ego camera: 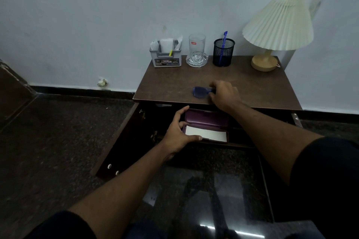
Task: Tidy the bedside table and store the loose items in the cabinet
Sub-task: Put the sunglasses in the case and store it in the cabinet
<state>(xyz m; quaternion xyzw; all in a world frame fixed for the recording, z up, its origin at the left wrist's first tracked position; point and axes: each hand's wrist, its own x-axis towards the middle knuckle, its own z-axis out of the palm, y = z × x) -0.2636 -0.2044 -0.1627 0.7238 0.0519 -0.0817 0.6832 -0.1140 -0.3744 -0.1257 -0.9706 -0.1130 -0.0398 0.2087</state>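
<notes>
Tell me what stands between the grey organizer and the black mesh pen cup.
In the head view, a clear drinking glass on a cut-glass coaster stands between the grey organizer and the pen cup.

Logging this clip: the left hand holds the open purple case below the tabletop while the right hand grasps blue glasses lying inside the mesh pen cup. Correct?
Not quite. The head view shows the blue glasses lying flat on the tabletop, well in front of the mesh pen cup, which holds only a blue pen. The left hand on the open purple case and the right hand on the glasses are correct.
</notes>
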